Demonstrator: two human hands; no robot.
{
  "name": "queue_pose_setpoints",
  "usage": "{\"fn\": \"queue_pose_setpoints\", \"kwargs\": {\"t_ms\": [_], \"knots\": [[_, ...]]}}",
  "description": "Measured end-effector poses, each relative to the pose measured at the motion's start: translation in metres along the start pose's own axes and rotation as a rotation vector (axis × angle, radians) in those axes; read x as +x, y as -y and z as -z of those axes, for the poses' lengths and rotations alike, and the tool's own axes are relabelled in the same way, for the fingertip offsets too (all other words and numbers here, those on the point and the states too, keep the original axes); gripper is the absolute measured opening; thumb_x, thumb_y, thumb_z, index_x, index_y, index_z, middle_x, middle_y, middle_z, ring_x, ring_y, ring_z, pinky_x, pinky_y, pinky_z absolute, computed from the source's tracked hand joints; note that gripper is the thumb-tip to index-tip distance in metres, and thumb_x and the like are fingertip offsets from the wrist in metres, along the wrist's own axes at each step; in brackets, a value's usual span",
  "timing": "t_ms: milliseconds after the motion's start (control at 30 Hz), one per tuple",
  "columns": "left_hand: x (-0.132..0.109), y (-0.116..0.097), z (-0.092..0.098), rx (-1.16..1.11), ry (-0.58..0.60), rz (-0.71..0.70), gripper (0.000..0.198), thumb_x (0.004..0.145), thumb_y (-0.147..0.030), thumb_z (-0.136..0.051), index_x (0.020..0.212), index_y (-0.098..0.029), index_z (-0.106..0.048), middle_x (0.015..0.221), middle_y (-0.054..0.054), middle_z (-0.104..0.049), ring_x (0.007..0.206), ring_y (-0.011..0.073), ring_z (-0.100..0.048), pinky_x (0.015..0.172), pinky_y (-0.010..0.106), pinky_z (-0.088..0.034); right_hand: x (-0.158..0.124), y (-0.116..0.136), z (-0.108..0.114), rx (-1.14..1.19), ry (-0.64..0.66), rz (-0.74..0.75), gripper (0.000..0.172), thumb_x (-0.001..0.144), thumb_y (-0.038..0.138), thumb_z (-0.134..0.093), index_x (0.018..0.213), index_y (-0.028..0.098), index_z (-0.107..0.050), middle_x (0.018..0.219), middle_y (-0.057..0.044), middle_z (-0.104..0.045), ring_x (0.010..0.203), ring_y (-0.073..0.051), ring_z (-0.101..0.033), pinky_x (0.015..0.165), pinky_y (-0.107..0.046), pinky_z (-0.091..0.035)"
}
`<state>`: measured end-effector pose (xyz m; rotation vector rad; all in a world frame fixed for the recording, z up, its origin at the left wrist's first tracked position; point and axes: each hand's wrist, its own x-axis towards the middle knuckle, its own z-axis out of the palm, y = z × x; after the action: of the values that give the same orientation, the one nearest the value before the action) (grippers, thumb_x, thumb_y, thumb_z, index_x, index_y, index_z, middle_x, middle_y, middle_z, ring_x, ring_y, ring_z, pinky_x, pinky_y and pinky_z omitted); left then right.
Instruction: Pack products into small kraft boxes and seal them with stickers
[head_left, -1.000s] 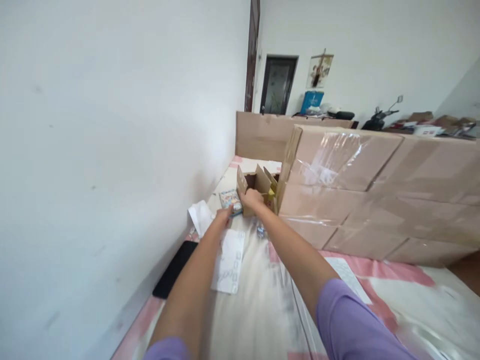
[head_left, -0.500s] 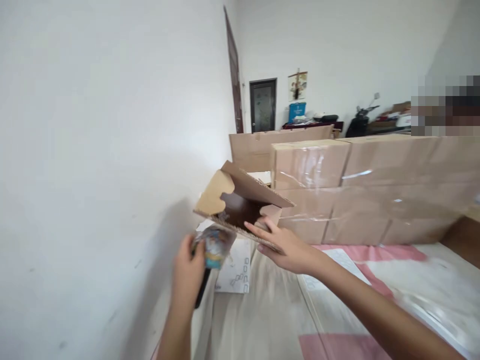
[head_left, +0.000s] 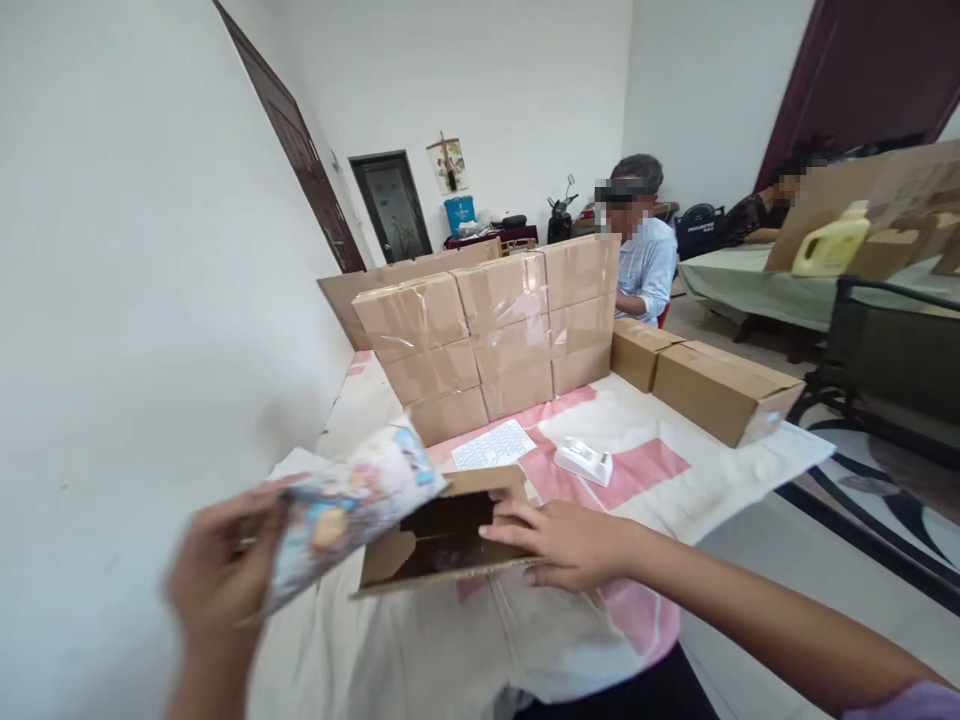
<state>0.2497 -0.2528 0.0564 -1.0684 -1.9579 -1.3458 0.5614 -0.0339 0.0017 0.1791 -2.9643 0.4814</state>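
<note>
the left hand (head_left: 225, 570) is blurred, its thumb and fingers closed on one end of a flat printed packet (head_left: 360, 490), which tilts upward to the right. the packet is whitish with patches of blue, pink and orange, its far end just beside the mouth of an open carton (head_left: 386, 560); whether they touch cannot be told. the right hand (head_left: 566, 545) is partly curled, fingers hooked over the carton's right end and thumb low on the outside. the carton is brown corrugated board with raw, ridged edges and a notched flap; its inside is dark, and what lies in it cannot be made out. beneath is a creased tablecloth (head_left: 652, 465) in white and pink. beyond the carton lie a pale patterned sheet (head_left: 495, 445) and a small white plastic object (head_left: 583, 462). behind them stands a wall of taped boxes (head_left: 514, 345), the clear tape shiny and wrinkled, with longer brown boxes (head_left: 720, 390) to its right.
</note>
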Motion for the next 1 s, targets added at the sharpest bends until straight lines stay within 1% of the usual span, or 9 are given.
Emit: {"fn": "queue_pose_setpoints", "kwargs": {"t_ms": [67, 167, 267, 367, 467, 567, 700, 800, 1000], "knots": [[-0.029, -0.025, -0.025, -0.134, 0.092, -0.028, 0.036, 0.087, -0.059, -0.060, 0.081, -0.024, -0.061, 0.084, 0.002, -0.078, 0.082, 0.0217, -0.074, 0.072, 0.035, -0.061, -0.019, -0.001, -0.011, 0.024, -0.007, -0.067, 0.073, 0.100, 0.042, -0.052, 0.164, 0.025, -0.020, 0.153, -0.021, -0.041, 0.127, -0.033, -0.056, 0.093, -0.046, -0.052], [-0.055, -0.055, -0.051, -0.238, 0.471, -0.119, 0.031, 0.095, -0.046, -0.050, 0.092, -0.022, -0.070, 0.098, 0.009, -0.080, 0.097, 0.0246, -0.075, 0.088, 0.038, -0.060, -0.036, -0.008, -0.028, 0.041, -0.054, -0.106, 0.080, 0.090, 0.027, -0.059, 0.162, 0.022, -0.025, 0.149, -0.022, -0.044, 0.125, -0.036, -0.056, 0.091, -0.048, -0.052], [-0.046, -0.077, -0.053, -0.218, 0.756, -0.238, 0.033, 0.099, -0.037, -0.044, 0.108, -0.026, -0.073, 0.113, 0.007, -0.078, 0.108, 0.0238, -0.073, 0.096, 0.037, -0.057, -0.044, -0.013, -0.038, 0.064, -0.128, -0.096, 0.083, 0.083, 0.022, -0.063, 0.159, 0.026, -0.031, 0.145, -0.018, -0.048, 0.120, -0.034, -0.058, 0.090, -0.046, -0.052], [-0.019, -0.097, -0.035, -0.177, 0.980, -0.351, 0.037, 0.100, -0.032, -0.039, 0.112, -0.032, -0.074, 0.110, 0.005, -0.078, 0.101, 0.0221, -0.073, 0.088, 0.033, -0.058, -0.044, -0.015, -0.041, 0.088, -0.166, -0.089, 0.074, 0.081, 0.026, -0.068, 0.150, 0.023, -0.042, 0.136, -0.015, -0.053, 0.115, -0.032, -0.059, 0.089, -0.042, -0.050], [-0.003, -0.110, -0.013, -0.198, 0.978, -0.368, 0.034, 0.099, -0.029, -0.043, 0.108, -0.035, -0.075, 0.104, 0.004, -0.078, 0.096, 0.0222, -0.073, 0.083, 0.032, -0.059, -0.038, -0.019, -0.039, 0.043, -0.163, -0.088, 0.075, 0.075, 0.034, -0.076, 0.142, 0.017, -0.047, 0.133, -0.017, -0.053, 0.107, -0.031, -0.061, 0.086, -0.040, -0.049], [-0.008, -0.108, -0.004, -0.172, 0.931, -0.406, 0.035, 0.099, -0.023, -0.042, 0.106, -0.035, -0.074, 0.104, 0.003, -0.077, 0.096, 0.0210, -0.072, 0.084, 0.030, -0.058, -0.028, -0.020, -0.035, -0.044, -0.153, -0.096, 0.079, 0.072, 0.038, -0.078, 0.139, 0.012, -0.045, 0.132, -0.021, -0.055, 0.096, -0.029, -0.064, 0.079, -0.039, -0.049], [-0.038, -0.092, -0.022, 0.305, 1.019, -0.666, 0.050, 0.090, -0.005, -0.037, 0.120, -0.027, -0.069, 0.112, 0.008, -0.074, 0.101, 0.0244, -0.069, 0.087, 0.035, -0.056, -0.019, -0.008, -0.025, -0.090, -0.159, -0.053, 0.068, 0.072, 0.050, -0.077, 0.122, 0.014, -0.049, 0.111, -0.013, -0.066, 0.076, -0.024, -0.063, 0.064, -0.034, -0.043], [-0.053, -0.081, -0.038, 0.700, 0.947, -0.790, 0.044, 0.087, -0.002, -0.042, 0.116, -0.020, -0.069, 0.109, 0.011, -0.072, 0.100, 0.0282, -0.067, 0.086, 0.039, -0.054, -0.016, 0.005, -0.020, -0.082, -0.195, 0.096, 0.051, 0.078, 0.054, -0.070, 0.109, 0.020, -0.049, 0.104, -0.008, -0.068, 0.072, -0.019, -0.060, 0.060, -0.030, -0.038], [-0.040, -0.071, -0.055, 0.890, 0.924, -0.813, 0.034, 0.081, 0.002, -0.048, 0.103, -0.016, -0.067, 0.102, 0.012, -0.069, 0.096, 0.0299, -0.065, 0.079, 0.039, -0.052, -0.008, 0.005, -0.032, 0.015, -0.269, 0.215, 0.040, 0.082, 0.055, -0.066, 0.092, 0.023, -0.044, 0.075, 0.004, -0.060, 0.060, -0.013, -0.051, 0.063, -0.027, -0.038]]}}
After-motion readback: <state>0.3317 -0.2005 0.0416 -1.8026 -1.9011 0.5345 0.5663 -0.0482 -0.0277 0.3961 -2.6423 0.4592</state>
